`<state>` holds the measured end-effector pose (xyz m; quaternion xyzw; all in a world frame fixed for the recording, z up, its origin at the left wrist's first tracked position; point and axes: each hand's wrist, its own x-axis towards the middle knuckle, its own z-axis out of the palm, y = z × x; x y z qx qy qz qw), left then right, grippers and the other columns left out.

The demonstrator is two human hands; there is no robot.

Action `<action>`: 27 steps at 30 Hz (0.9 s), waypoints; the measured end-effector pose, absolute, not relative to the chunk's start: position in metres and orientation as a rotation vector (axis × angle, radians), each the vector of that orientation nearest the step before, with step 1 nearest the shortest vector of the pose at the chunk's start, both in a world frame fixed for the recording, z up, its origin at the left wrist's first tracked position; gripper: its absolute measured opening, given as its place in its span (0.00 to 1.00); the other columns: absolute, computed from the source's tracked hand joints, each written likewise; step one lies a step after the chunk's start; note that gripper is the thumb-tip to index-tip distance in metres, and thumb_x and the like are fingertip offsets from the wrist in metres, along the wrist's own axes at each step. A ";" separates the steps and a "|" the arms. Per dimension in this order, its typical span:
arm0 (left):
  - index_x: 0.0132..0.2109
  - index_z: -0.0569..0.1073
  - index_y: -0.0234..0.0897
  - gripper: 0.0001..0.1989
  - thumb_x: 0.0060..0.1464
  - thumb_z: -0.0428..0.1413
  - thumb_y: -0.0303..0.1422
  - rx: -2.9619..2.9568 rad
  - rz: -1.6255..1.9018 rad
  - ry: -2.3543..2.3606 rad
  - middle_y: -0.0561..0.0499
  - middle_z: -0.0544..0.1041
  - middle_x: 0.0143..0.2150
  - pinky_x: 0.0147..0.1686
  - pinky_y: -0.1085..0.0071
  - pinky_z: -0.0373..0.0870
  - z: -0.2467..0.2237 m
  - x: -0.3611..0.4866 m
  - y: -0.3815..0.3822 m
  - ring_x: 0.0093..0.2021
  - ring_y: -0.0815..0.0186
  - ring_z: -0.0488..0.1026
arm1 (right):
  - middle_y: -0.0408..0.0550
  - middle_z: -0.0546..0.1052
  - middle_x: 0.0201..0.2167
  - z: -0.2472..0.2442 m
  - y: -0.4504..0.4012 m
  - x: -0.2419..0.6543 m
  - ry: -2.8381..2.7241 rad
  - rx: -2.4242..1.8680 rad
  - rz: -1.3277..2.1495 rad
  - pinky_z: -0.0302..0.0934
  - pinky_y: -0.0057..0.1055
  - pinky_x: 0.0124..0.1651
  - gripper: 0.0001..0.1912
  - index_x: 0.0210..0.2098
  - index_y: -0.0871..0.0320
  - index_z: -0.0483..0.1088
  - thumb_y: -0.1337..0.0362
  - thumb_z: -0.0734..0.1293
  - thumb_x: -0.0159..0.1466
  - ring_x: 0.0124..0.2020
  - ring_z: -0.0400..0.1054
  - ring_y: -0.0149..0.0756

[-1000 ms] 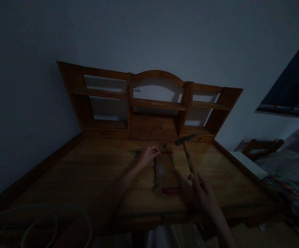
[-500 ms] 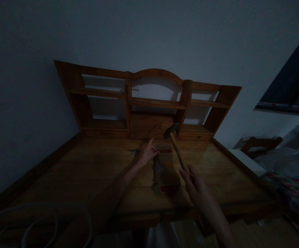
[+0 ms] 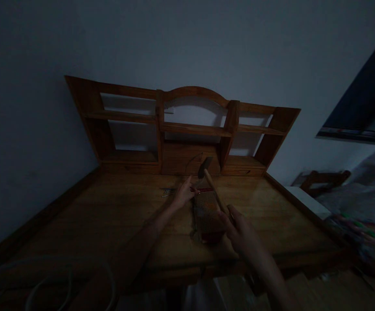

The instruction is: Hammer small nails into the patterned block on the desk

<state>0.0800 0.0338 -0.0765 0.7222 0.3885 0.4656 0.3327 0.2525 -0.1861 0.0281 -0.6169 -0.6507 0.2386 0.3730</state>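
Observation:
My right hand (image 3: pixel 239 229) is wrapped round the wooden handle of a hammer (image 3: pixel 215 190). The hammer's dark head is raised over the far end of a worn brown block (image 3: pixel 208 211) with red at both ends. At that block's far left corner, my left hand (image 3: pixel 184 193) has thumb and fingers pinched together, index finger pointing up. Whatever sits in the pinch is too small and dark to make out. Just left of this hand lie several thin metal pieces (image 3: pixel 167 191), perhaps nails. The block rests on a wooden desk (image 3: pixel 116 216).
A wooden shelf unit (image 3: pixel 192 128) stands along the desk's back edge, against the wall. Raised rims border the desk at both sides. A pale cable (image 3: pixel 45 258) loops at the lower left. To the right are a chair back (image 3: pixel 326 176) and a white surface (image 3: pixel 309 203).
My right hand has shifted slightly left, swinging the hammer's head left and a little lower, closer to my left hand. My left hand keeps its place at the block's corner.

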 end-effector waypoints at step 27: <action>0.56 0.69 0.40 0.20 0.57 0.56 0.39 1.954 1.428 1.045 0.49 0.78 0.40 0.40 0.70 0.71 -0.049 0.074 0.019 0.38 0.65 0.75 | 0.34 0.56 0.16 0.016 -0.179 0.294 -1.116 -1.405 0.864 0.44 0.21 0.14 0.26 0.40 0.59 0.68 0.42 0.65 0.58 0.13 0.49 0.23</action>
